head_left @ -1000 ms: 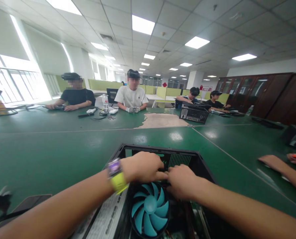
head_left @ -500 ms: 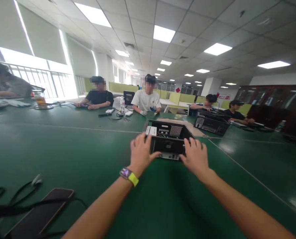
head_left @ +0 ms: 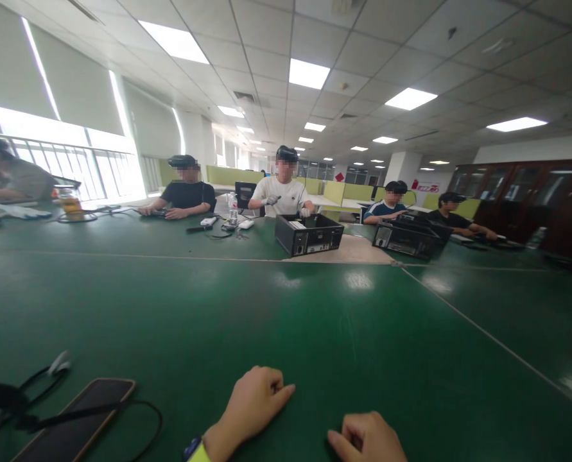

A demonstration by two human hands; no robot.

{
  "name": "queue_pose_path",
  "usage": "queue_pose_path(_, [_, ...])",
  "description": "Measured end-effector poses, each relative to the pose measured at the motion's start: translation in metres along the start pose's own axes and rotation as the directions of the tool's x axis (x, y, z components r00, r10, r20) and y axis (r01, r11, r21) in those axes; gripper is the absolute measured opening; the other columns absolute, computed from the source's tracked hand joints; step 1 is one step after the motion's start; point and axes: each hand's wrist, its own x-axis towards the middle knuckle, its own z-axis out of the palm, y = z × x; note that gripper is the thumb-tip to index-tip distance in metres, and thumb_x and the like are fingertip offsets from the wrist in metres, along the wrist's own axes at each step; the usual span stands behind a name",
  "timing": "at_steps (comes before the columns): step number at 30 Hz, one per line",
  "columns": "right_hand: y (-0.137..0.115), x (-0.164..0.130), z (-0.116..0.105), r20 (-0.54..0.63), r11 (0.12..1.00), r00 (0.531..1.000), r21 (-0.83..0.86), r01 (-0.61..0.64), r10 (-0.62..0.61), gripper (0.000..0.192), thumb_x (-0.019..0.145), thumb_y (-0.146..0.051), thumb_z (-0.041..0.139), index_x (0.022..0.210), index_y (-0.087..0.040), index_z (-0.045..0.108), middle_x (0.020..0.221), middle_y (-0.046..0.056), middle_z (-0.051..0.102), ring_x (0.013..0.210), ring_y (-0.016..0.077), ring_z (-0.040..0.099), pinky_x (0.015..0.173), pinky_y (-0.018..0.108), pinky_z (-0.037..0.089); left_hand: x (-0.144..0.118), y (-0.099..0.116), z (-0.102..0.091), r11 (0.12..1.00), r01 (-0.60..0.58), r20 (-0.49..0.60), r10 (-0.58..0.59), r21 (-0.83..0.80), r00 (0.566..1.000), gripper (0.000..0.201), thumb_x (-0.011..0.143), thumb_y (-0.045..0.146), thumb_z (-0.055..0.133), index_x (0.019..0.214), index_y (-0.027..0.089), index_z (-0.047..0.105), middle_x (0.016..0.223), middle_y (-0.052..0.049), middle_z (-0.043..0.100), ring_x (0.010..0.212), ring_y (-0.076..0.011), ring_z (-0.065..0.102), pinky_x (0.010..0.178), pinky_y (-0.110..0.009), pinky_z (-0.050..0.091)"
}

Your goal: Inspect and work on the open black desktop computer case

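Head view: the black computer case (head_left: 309, 239) had shifted from between the person's hands to farther across the green table (head_left: 180, 314), right of centre in the frame, before a co-worker in a white shirt (head_left: 288, 190). Both hands had drawn back. Left hand (head_left: 254, 401), bottom centre, and right hand (head_left: 370, 439), just right, were half open, fingers loosely curled, visibly holding nothing. A phone (head_left: 69, 433) lay lower left.
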Motion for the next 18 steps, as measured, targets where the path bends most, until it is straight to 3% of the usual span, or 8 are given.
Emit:
queue_pose_path(4, [-0.009, -0.005, -0.007, 0.003, 0.999, 1.000, -0.030, 0.017, -0.017, 0.032, 0.077, -0.047, 0.055, 0.061, -0.021, 0.065, 0.065, 0.001, 0.066, 0.070, 0.0158, 0.057, 0.060, 0.025, 0.031, -0.003, 0.003, 0.000, 0.999, -0.005, 0.005, 0.005, 0.035, 1.000, 0.036, 0.082, 0.047, 0.049, 0.060, 0.019, 0.055, 0.062, 0.001, 0.058, 0.064, -0.0142, 0.050, 0.057, -0.024, 0.027])
queue_pose_path(8, [-0.003, -0.006, -0.003, 0.024, 0.998, 0.998, -0.008, 0.066, -0.066, 0.031, 0.076, -0.048, 0.056, 0.061, -0.022, 0.065, 0.063, -0.001, 0.066, 0.065, 0.0144, 0.056, 0.057, 0.025, 0.028, -0.004, 0.002, 0.002, 0.997, -0.018, -0.003, 0.018, 0.073, 1.000, 0.035, 0.082, 0.046, 0.050, 0.060, 0.020, 0.055, 0.061, 0.001, 0.058, 0.065, -0.0148, 0.051, 0.058, -0.025, 0.027])
queue_pose_path(18, [-0.002, -0.007, -0.005, -0.015, 0.998, 0.998, 0.005, 0.056, -0.056, 0.033, 0.077, -0.049, 0.056, 0.060, -0.022, 0.064, 0.060, -0.002, 0.063, 0.064, 0.0125, 0.054, 0.057, 0.024, 0.028, 0.000, 0.003, 0.003, 0.995, -0.028, 0.013, 0.027, 0.095, 1.000, 0.035, 0.083, 0.046, 0.048, 0.060, 0.021, 0.055, 0.063, 0.001, 0.060, 0.066, -0.0152, 0.052, 0.059, -0.026, 0.029])
